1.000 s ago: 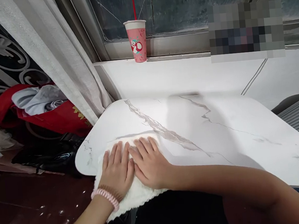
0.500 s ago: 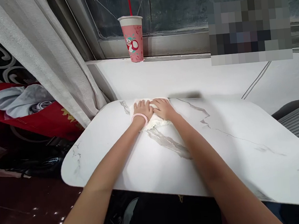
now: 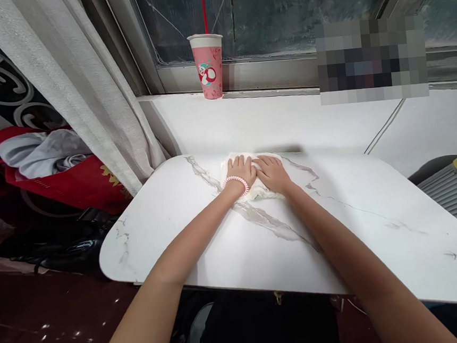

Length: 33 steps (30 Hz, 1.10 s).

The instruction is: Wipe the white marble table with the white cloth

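In the head view, a white tabletop with grey-brown marble veining (image 3: 228, 262) spans the scene, its rounded left end below a pale grey cloth curtain (image 3: 56, 74) and its far edge along a white wall (image 3: 272, 122). A creamy white, soft-looking cloth (image 3: 262, 190) lies flat and a little rumpled by the far edge, nearer the rounded left end than the right side of the frame. Both hands rest on it, palms down — the left hand (image 3: 243, 171) on its left half, the right hand (image 3: 273, 174) on its right half. Their fingers are extended and they lie close side by side, pressed to the cloth rather than gripping it; whether they touch each other is too fine to tell. A pink coiled band (image 3: 236, 178) circles the left wrist, and both forearms reach in over the near edge.

Beyond the far edge, a pink and white paper cup with a cartoon print (image 3: 211, 82) stands upright on the window ledge, a red straw (image 3: 203, 8) rising from it. Outside the rounded left end sit a red bag with pale grey fabric inside (image 3: 65, 181) and a glossy black bundle (image 3: 67, 244) — both above a shiny dark red floor (image 3: 46, 326)
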Available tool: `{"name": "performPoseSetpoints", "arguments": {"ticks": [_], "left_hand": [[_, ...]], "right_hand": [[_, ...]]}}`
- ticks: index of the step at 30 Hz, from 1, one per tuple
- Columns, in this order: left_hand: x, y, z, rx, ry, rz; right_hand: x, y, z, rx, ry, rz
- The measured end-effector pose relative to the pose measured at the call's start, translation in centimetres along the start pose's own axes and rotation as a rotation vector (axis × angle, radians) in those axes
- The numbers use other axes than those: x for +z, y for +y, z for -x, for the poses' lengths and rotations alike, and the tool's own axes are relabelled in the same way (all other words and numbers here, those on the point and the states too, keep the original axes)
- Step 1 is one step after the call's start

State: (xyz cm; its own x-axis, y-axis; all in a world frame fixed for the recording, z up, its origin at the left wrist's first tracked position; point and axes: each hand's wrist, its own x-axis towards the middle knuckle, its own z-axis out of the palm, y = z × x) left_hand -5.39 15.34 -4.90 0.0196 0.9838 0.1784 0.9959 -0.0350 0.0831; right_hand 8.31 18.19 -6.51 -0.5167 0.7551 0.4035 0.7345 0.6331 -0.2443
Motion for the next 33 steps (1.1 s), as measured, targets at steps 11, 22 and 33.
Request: {"name": "performPoseSetpoints", "arguments": {"ticks": [11,22,33], "left_hand": [[-2.6,2.4,11.2,0.009,-0.105,-0.022],[-3.9,2.9,19.3,0.279,-0.115,-0.044],[-2.7,3.2,9.5,0.182,-0.165,0.257]], "right_hand": [[-2.9,-4.5,9.0,-0.186,-0.034,0.037],[-7.3,-6.9,16.3,-0.276,-0.138,-0.063],[-5.0,-2.5,9.4,0.169,-0.159,-0.189]]}}
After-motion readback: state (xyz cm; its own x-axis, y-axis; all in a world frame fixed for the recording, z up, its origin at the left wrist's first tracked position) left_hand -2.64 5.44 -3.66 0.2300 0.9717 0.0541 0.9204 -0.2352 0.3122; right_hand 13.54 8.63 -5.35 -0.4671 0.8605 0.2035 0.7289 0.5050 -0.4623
